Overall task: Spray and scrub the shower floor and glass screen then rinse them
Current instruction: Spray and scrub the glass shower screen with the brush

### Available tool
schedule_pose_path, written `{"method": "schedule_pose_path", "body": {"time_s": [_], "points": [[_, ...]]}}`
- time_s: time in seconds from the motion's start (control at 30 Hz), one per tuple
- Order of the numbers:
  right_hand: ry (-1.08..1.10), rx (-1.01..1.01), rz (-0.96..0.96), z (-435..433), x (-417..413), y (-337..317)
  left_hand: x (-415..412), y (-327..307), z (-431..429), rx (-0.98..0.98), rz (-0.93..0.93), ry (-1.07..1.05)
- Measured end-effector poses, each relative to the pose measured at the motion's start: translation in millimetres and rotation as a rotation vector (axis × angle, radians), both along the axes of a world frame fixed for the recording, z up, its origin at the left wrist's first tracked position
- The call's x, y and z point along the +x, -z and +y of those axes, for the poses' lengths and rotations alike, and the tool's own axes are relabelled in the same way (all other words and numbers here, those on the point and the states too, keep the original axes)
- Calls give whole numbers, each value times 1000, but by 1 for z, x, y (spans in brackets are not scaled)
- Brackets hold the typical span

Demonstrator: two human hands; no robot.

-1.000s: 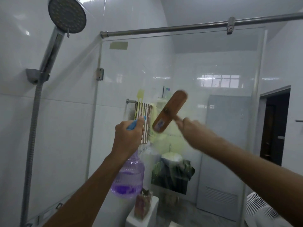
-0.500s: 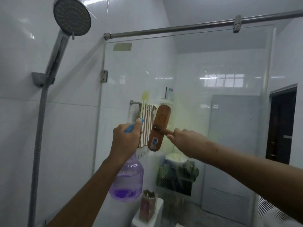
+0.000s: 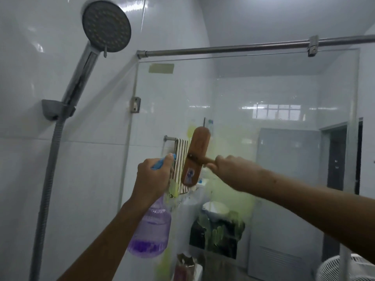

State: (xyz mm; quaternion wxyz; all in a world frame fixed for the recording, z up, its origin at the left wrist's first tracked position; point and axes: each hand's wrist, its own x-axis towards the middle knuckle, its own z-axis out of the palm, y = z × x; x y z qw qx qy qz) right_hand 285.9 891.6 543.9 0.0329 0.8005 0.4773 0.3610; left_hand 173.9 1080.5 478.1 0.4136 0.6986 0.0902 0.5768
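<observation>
My left hand (image 3: 153,177) grips the blue trigger head of a clear spray bottle (image 3: 149,232) with purple liquid in its base, held up close to the glass screen (image 3: 284,88). My right hand (image 3: 230,172) grips the handle of a wooden scrub brush (image 3: 194,157), whose head stands nearly upright against the glass just right of the bottle. Yellow-green smears of cleaner streak the glass around and below the brush. The shower floor is out of view.
A shower head (image 3: 106,26) on a holder with a metal hose (image 3: 48,179) hangs at the upper left on the white tiled wall. A steel rail (image 3: 233,48) tops the glass. Behind the glass are a towel rail, a basin and a white fan (image 3: 345,268).
The brush head has swung from a right-leaning tilt to nearly upright and shifted left along the glass. My left hand with the bottle has stayed about where it was.
</observation>
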Motion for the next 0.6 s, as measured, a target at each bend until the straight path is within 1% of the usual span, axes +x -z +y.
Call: {"method": "schedule_pose_path", "body": {"time_s": [0.13, 0.17, 0.2, 0.23, 0.33, 0.37, 0.43, 0.47, 0.53, 0.57, 0.6], "points": [[3, 397, 171, 4, 7, -74, -2, 1, 15, -16, -20, 46], [-3, 463, 189, 5, 9, -81, -2, 2, 18, -25, -24, 53], [8, 461, 190, 8, 10, -78, -3, 3, 20, -30, -24, 52], [20, 388, 157, 11, 9, -66, -5, 4, 20, -28, -18, 47], [47, 66, 23, 21, -6, -16, -6, 7, 20, -4, -3, 44], [42, 13, -7, 22, -4, -14, -7, 7, 20, -1, -5, 51], [55, 101, -27, 24, -2, -41, -8, 5, 24, -3, -14, 67], [106, 196, 35, 22, 0, -61, -9, 4, 26, -8, -21, 73], [94, 402, 172, 13, -2, -92, -10, 1, 28, -20, -27, 82], [82, 454, 224, 11, -4, -94, -10, 0, 29, -21, -29, 82], [98, 420, 196, 12, -5, -89, -9, -1, 30, -16, -24, 80]]}}
